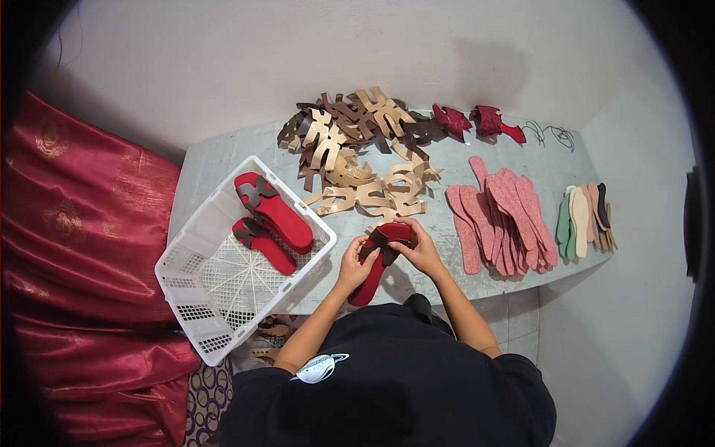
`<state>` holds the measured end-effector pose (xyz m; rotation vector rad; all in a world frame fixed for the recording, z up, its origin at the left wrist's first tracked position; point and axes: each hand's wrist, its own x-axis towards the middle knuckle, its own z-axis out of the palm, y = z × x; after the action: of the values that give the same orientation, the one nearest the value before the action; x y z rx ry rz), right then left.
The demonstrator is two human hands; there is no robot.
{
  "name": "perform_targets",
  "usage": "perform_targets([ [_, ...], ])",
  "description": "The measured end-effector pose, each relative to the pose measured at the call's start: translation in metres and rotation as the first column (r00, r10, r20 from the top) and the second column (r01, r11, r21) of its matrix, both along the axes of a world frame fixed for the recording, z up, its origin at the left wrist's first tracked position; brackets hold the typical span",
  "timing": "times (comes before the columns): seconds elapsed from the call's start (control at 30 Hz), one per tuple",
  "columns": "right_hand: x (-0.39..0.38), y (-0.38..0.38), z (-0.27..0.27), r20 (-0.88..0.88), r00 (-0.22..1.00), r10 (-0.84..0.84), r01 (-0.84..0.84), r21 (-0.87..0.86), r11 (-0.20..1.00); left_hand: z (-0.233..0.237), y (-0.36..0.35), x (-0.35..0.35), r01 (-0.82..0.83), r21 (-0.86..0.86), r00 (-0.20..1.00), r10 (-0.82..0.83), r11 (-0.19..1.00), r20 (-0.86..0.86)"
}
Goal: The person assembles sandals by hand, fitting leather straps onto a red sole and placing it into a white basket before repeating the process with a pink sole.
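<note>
Close to my body, at the table's front edge, I hold a red sandal sole [368, 286] with a dark brown strap [381, 237] lying across its front part. My left hand [354, 262] grips the strap and the sole's edge from the left, fingers closed. From the right, my right hand [421, 252] pinches the strap and the rim near the toe end. Both thumbs press on the upper side; the fingers underneath are partly hidden. Just beyond my hands lie beige strap pieces [369, 200].
A white plastic basket [168, 277] at the left holds a pair of red slippers [281, 220] with dark straps. Brown and gold straps [350, 119] are heaped at the back. Pink soles [506, 216] lie right, beside green and cream soles [579, 221]. Red fabric [89, 261] hangs left.
</note>
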<state>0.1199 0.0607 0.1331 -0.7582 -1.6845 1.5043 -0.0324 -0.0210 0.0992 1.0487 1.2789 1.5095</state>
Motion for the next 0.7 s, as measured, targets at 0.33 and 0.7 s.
perform_targets([
  [0.33, -0.029, 0.008, 0.013, -0.11, 0.989, 0.1, -0.113, -0.123, 0.986, 0.043, 0.0, -0.027, 0.03, -0.084, 0.978, -0.047, 0.996, -0.201],
  [0.7, -0.082, 0.01, 0.053, -0.321, 0.941, 0.103, -0.179, -0.215, 0.96, 0.079, -0.003, -0.058, -0.173, 0.099, 0.979, 0.182, 0.98, -0.09],
])
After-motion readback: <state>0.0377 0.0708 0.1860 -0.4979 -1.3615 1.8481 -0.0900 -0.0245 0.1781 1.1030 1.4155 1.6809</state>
